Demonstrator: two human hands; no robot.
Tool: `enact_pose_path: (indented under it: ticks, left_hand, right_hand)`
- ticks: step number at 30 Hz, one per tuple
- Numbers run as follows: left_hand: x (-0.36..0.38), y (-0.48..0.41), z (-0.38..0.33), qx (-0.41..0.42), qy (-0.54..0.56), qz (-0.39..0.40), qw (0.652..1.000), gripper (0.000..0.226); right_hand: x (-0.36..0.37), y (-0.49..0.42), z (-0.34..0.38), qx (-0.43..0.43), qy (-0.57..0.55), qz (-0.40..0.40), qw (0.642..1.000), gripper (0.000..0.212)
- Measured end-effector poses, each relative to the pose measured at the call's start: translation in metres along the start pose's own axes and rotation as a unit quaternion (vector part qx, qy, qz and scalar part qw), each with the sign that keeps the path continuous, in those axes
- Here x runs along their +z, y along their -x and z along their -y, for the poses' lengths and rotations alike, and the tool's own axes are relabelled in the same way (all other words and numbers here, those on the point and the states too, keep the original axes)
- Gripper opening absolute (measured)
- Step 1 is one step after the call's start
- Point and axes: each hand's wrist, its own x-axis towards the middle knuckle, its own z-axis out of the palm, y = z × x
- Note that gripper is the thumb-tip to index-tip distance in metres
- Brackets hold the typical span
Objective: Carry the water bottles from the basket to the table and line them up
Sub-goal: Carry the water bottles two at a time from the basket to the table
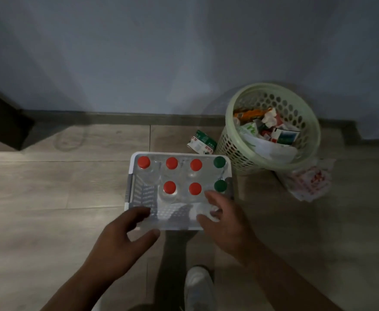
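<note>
White slotted plastic basket (pixel 132 187) sits on the wood-look floor (pixel 49 187), not on any surface. Inside, upright: 5 clear water bottles w/ red caps (pixel 172 163), 3 in far row and 2 in near row, plus 2 clear water bottles w/ green caps (pixel 219 162) at the right end. Near-left slot has no bottle.

Left hand (pixel 116 241): fingers straight and spread over basket's near-left rim, holding nothing; contact w/ rim can't tell.

Right hand (pixel 226 218): at near-right corner, fingers curved around a blurry clear bottle-like shape (pixel 203 209); can't tell if actually gripping.

Pale green perforated round bin (pixel 229 144) full of wrappers stands just right of and behind the basket. Green/white carton (pixel 200 142) lies on floor btw them. White shoe (pixel 197 286) at bottom.
</note>
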Motion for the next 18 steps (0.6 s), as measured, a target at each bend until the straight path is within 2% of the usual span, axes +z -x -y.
enact_pose_path:
  ticks: [3,6,8,12,15,18]
  left_hand:
    - [0.016,-0.039,0.01,0.039,-0.006,-0.026,0.999,0.048]
    - [0.029,-0.068,0.015,0.087,-0.008,-0.035,0.996,0.052]
    - [0.038,-0.084,0.016,0.106,-0.022,-0.027,0.994,0.054]
    - [0.051,-0.113,0.027,0.137,-0.08,0.009,0.987,0.041]
    - [0.054,-0.127,0.038,0.143,-0.106,-0.01,0.984,0.036]
    - [0.053,-0.131,0.04,0.148,-0.101,-0.021,0.984,0.033]
  right_hand:
    - [-0.004,-0.034,-0.001,-0.083,0.078,-0.003,0.993,0.047]
    - [0.002,-0.055,-0.002,-0.164,0.208,0.011,0.964,0.056]
    - [0.009,-0.066,-0.008,-0.191,0.269,0.009,0.944,0.054]
    - [0.025,-0.084,-0.019,-0.161,0.284,-0.001,0.945,0.04]
    - [0.028,-0.092,-0.028,-0.147,0.271,-0.01,0.951,0.027]
    - [0.03,-0.093,-0.036,-0.163,0.255,-0.055,0.952,0.015]
